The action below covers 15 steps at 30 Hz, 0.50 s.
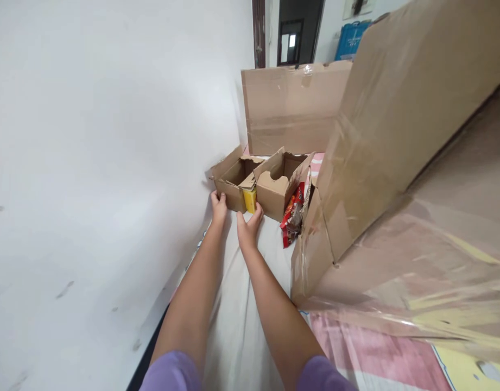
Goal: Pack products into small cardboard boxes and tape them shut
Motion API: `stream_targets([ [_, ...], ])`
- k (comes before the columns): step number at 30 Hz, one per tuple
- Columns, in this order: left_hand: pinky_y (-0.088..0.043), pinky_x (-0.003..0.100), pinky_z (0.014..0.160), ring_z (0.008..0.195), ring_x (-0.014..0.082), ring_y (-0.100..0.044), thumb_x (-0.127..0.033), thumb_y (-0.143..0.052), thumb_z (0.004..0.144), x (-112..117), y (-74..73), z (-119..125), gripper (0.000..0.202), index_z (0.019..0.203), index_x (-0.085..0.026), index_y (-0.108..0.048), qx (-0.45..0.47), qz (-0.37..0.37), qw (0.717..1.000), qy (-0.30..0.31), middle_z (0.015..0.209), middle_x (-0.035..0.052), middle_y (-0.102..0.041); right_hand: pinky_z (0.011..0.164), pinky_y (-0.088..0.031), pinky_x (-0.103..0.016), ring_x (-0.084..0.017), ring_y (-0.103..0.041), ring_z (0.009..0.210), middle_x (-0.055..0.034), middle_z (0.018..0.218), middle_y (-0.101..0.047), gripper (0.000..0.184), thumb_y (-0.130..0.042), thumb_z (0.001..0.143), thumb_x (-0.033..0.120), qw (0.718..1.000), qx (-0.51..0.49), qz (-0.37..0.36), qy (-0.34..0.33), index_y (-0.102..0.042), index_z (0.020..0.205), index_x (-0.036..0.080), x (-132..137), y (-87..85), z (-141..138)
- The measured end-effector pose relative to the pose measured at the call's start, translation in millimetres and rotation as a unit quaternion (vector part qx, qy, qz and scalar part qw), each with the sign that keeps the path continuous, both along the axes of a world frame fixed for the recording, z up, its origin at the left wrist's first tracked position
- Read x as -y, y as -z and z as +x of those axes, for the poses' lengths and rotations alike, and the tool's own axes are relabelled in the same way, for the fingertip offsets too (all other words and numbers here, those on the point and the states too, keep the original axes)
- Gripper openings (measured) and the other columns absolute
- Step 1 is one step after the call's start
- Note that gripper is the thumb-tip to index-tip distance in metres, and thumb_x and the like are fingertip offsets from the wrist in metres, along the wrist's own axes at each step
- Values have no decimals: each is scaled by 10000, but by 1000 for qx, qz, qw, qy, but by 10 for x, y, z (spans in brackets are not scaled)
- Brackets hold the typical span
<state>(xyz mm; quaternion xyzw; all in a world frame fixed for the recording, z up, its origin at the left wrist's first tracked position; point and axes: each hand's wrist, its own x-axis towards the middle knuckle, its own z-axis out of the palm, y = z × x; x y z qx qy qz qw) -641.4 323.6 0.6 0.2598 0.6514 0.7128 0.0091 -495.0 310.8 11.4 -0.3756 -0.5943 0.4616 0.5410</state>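
Observation:
Two small open-topped cardboard boxes stand side by side on the white cloth. My left hand (219,208) grips the near left corner of the left cardboard box (229,195). Wedged upright between the boxes is a yellow packet (250,200). My right hand (248,225) is at the front of this packet, thumb and fingers spread apart; whether it touches the packet or the right box is hard to tell. The right cardboard box (270,198) has a curved notch in its near wall. Against its right side leans a red snack bag (292,217).
A large taped cardboard box (355,163) stands close on the right. An upright cardboard panel (292,108) is behind the small boxes. The white wall (111,136) runs along the left. Under everything lies a white cloth (233,304) with pink patterned fabric (367,347).

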Motion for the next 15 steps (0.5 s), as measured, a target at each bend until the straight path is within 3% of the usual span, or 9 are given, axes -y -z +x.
stream_targets([
  [4,-461,374,1057,1151,212,-594,-467,-494,951,304,-27,161,300,1123,-224,-533,-5,-7,1000,-7,1203,102,-627,1025,-474,-453,-255,-628,1031,-255,1445,-460,719,-557,813,371,1000,7,-8,3,-404,1448,72,25,-90,40],
  [9,-440,373,1076,1187,220,-574,-617,-451,950,759,-44,541,472,1166,-217,-580,-20,-6,999,-45,1234,106,-619,1064,-405,-528,-357,-519,1236,-224,1331,-554,614,-560,813,367,995,67,44,61,-536,1359,88,137,-231,151],
  [15,-418,410,1113,1256,248,-564,-645,-396,971,1179,-90,1275,544,1228,-211,-600,-13,-5,994,-104,1307,143,-609,1005,-414,-555,-363,-511,1175,-195,1324,-553,590,-528,764,349,988,46,130,67,-524,1319,149,268,-353,365],
])
